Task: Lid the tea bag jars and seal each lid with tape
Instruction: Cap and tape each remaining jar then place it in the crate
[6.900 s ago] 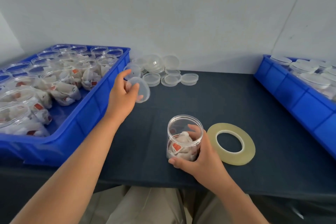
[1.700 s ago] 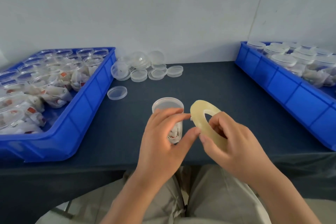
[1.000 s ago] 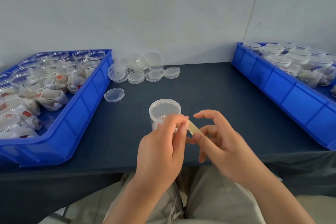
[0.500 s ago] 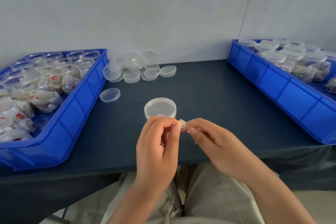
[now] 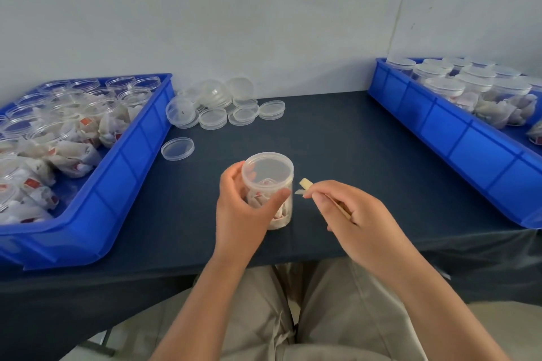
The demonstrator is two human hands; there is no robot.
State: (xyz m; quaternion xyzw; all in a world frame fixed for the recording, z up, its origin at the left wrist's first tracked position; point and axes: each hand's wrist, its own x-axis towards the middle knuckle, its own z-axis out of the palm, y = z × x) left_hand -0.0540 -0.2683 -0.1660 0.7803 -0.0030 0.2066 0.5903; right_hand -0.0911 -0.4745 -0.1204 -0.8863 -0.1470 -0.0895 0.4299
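Clear lidded jar (image 5: 271,184) gripped in left hand (image 5: 240,211), right hand (image 5: 352,214) pinching tape roll (image 5: 306,184) beside it

The person wears creased light khaki trousers (image 5: 258,311), with forearms (image 5: 202,299), left hand (image 5: 240,214) and right hand (image 5: 355,214) bare.

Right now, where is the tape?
Head view, centre: the right hand pinches the tape, edge-on, just right of the lidded jar that the left hand holds.

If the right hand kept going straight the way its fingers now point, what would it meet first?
Likely the jar, just below its lid, gripped by the left hand. The tape pinched in the right hand sticks out ahead, so it would touch first. Depth is unclear from one view.
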